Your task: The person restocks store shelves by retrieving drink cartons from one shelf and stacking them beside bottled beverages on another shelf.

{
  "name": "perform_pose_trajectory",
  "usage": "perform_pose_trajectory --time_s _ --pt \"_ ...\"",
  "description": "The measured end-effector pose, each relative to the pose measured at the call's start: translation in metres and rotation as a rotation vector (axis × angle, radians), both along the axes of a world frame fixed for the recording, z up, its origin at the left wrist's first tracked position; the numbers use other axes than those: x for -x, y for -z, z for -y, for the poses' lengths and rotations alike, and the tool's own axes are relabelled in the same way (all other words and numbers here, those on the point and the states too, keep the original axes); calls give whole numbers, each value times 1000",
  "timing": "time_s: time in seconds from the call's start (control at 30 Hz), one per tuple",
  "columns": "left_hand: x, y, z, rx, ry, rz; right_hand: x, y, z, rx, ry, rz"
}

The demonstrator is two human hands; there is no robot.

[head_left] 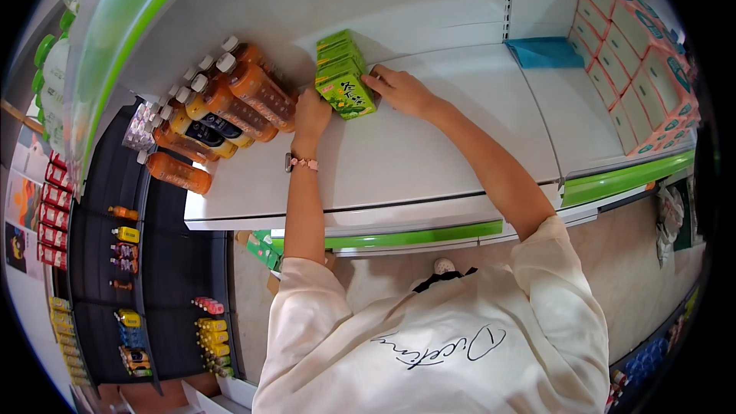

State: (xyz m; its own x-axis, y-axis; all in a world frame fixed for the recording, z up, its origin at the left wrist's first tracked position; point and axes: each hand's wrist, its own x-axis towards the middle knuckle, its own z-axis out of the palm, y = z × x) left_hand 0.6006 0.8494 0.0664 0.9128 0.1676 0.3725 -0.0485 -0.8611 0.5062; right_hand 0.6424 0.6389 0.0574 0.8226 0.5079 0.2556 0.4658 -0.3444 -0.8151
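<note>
A short row of green cartons (346, 97) with yellow-green leaf prints stands on the white shelf (460, 146), one behind another. My left hand (313, 113) is against the left side of the front carton, its fingers partly hidden by the wrist and the box. From the other side, my right hand (402, 90) grips the same row near its front, fingers bent against the carton's edge. Close by my left hand are several orange drink bottles (261, 96) with white caps, and a few dark-labelled bottles (220, 120) among them.
Stacked pink-and-white tissue packs (632, 69) fill the shelf's right end, beside a blue sheet (545, 52). A green price strip (627, 178) runs along the front edge. Dark shelving (169, 261) with drinks stands at the left. An open green box (264, 249) sits on the floor below.
</note>
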Motion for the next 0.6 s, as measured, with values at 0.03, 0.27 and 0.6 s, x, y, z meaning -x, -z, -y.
perform_pose_trajectory --time_s 0.03,0.27,0.6 --pt "0 0 1 11 3 6 0 0 0 -1 -2 -1" --pt "2 -2 3 42 -7 5 1 -3 0 40 1 8" --pt "4 -3 7 43 -65 31 3 -9 -1 144 7 8"
